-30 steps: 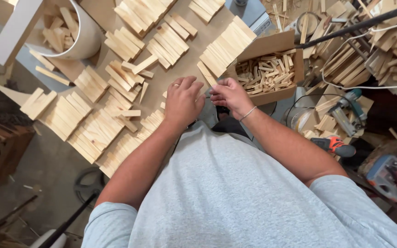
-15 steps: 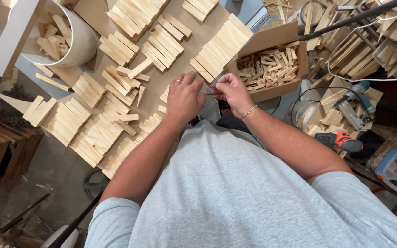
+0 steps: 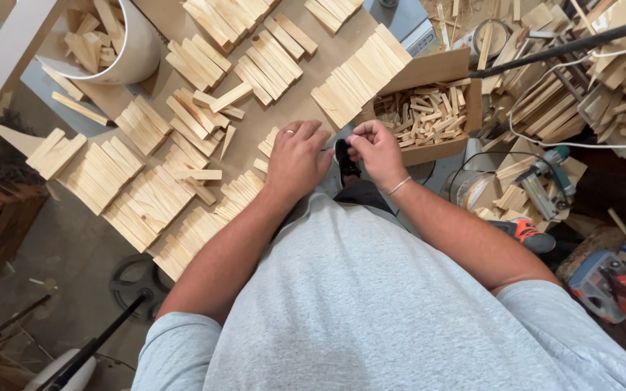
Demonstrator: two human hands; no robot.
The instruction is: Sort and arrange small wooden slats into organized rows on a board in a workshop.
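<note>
My left hand: lies palm down at the near edge of the counter, fingers loosely curled, just beside a small stack of flat wooden slats; I cannot tell whether anything is pinched under the fingers.
My right hand: fingers drawn in narrow toward the thumb, tips pointed at my left hand; what they pinch, if anything, is too small to make out.
Between my hands: a dark, rounded object shows in the gap, touching or nearly touching both; I cannot tell what it is.
Cardboard box: open, just beyond my right hand, full of short loose wooden offcuts in a jumble.
Sorted piles: many neat fans and rows of slats cover the counter to my left and ahead, well apart from the box.
White bucket: far left corner, holding more wooden pieces.
Step in hand, as I judge it: handling one small piece at the counter's edge, both hands closed in on the same spot.
What the next move calls for, as I judge it: a light fingertip hold and a clear lane, since the stack beside my left hand would scatter at a nudge.
Right of me: power tools and scrap wood lie lower down.
</note>
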